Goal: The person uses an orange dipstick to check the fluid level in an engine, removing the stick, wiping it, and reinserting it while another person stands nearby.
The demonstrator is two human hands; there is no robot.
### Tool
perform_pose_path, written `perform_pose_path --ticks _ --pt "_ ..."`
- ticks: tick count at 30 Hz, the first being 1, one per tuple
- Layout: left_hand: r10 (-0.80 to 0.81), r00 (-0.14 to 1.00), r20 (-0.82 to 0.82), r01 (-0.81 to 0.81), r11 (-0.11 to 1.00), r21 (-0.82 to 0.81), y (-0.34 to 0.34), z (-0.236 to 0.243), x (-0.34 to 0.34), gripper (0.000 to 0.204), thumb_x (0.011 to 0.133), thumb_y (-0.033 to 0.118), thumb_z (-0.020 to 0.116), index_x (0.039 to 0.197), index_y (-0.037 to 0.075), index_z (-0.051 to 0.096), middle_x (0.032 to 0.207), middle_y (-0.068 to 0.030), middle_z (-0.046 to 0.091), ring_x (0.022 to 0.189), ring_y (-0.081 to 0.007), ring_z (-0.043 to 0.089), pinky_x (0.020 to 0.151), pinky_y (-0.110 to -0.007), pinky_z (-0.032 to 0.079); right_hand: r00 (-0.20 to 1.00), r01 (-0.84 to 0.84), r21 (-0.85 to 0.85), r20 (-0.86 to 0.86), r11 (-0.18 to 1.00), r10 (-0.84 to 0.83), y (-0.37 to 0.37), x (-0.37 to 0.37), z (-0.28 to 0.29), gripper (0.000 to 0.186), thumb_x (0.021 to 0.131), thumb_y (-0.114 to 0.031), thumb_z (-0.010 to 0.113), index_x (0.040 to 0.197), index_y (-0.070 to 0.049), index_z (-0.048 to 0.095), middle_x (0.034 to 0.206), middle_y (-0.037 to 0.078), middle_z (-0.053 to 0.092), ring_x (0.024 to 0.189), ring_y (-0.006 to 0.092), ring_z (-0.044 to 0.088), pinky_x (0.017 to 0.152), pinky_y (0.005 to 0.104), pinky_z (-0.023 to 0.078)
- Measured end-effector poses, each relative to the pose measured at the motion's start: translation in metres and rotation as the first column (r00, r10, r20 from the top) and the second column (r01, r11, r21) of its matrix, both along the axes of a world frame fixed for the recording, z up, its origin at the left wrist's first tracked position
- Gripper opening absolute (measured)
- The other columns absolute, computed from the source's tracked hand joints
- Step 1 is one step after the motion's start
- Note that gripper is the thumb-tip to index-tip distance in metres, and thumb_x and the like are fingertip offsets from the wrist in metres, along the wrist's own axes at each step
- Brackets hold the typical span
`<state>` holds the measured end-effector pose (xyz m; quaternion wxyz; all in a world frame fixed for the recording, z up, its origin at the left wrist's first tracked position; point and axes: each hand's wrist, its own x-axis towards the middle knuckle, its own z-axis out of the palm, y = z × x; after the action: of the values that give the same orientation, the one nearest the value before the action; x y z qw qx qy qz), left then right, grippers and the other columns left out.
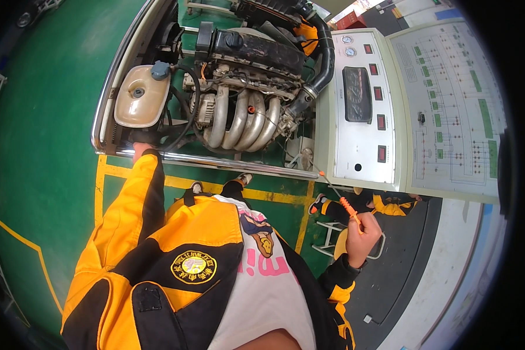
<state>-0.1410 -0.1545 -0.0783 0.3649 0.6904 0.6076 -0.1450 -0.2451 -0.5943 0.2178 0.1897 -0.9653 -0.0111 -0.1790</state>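
Note:
My right hand (pixel 361 240) is closed round the orange ribbed handle of an oil dipstick (pixel 339 195), held out at the right below the panel. Its thin rod slants up and left to an orange tip beside the end of the chrome rail (pixel 239 163). My left hand (pixel 141 151) is at the left part of the rail, below the tan coolant tank (pixel 151 87); a dark object covers its fingers. Ahead stands an engine (pixel 251 76) with curved silver intake pipes (pixel 236 119). A small orange opening (pixel 251 109) shows between the pipes.
Right of the engine is a white instrument panel (pixel 361 146) with gauges and small displays, then a sloping diagram board (pixel 449 105). Beneath, another person in a yellow and black jacket (pixel 391 204) is partly visible near a chair (pixel 331 233). Yellow lines (pixel 268 196) mark the green floor.

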Motion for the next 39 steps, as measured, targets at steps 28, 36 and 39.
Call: perform_pose_path --ticks 28,36,39 --pt "0.817 0.554 0.16 -0.807 0.574 -0.138 0.005 -0.028 0.01 0.055 0.081 0.042 0.053 0.106 -0.007 0.059 0.109 -0.0239 0.06 0.102 -0.0403 0.056 0.088 -0.038 0.043 0.855 -0.495 -0.424 -0.391 0.759 0.34 0.115 0.199 0.011 0.025 0.07 -0.022 0.056 0.06 0.001 0.059 0.054 0.019 0.05 0.049 0.0365 0.049 0.046 0.0393 0.038" --pt "0.818 0.559 0.138 -0.816 0.572 -0.086 0.011 -0.048 0.009 0.055 0.082 0.042 0.052 0.106 -0.007 0.059 0.109 -0.025 0.059 0.102 -0.0413 0.055 0.089 -0.039 0.043 0.842 -0.373 -0.328 -0.512 0.868 0.168 0.141 0.248 -0.016 0.033 0.073 -0.027 0.056 0.065 0.004 0.063 0.05 0.019 0.051 0.045 0.029 0.053 0.047 0.0347 0.04" --pt "0.826 0.541 0.155 -0.826 0.557 -0.087 0.01 -0.047 0.01 0.054 0.08 0.041 0.054 0.104 -0.007 0.06 0.108 -0.0253 0.06 0.101 -0.042 0.055 0.088 -0.04 0.043 0.766 -0.359 -0.203 -0.621 0.911 0.163 0.128 0.277 -0.044 0.035 0.074 -0.03 0.057 0.063 0.003 0.064 0.047 0.014 0.052 0.045 0.0233 0.054 0.048 0.0333 0.04"
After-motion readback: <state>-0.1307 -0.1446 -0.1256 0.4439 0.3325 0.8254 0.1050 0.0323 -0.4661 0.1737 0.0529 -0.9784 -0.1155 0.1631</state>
